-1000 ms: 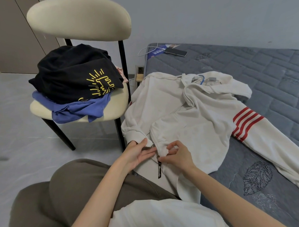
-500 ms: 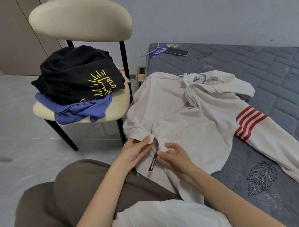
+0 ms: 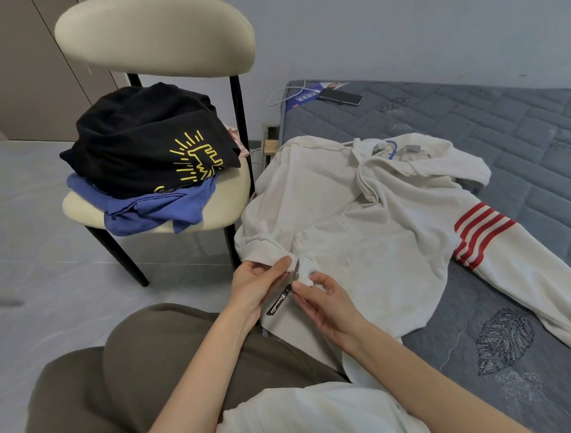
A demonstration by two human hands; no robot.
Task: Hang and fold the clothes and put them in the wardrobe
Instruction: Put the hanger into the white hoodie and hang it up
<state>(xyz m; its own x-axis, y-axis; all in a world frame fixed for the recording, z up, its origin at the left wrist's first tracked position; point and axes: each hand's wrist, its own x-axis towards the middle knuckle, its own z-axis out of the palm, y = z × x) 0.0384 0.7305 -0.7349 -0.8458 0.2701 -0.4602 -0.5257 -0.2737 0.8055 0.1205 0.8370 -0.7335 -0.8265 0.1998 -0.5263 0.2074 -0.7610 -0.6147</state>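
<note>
Pinching white hoodie (image 3: 360, 232) hem, left hand (image 3: 253, 288), right hand (image 3: 329, 304) (black tag (image 3: 279, 304) dangling)

Cream padded chair (image 3: 153, 34) w/ black metal legs at 10–11 o'clock, on a pale grey floor (image 3: 33, 247); grey quilted mattress (image 3: 518, 114) from 1 to 5 o'clock, dark leaf print (image 3: 504, 341) at 4; at approx. 12–1, on the mattress's far corner, a dark phone (image 3: 340, 97) touching a blue leaflet (image 3: 305, 97); white cable (image 3: 283, 95) looped just beside, at 12; plain grey wall (image 3: 400, 31) behind.

shirt – white tee (image 3: 302, 415) | trousers (image 3: 137, 370) – olive-brown | forearms (image 3: 199, 367) bare
</note>
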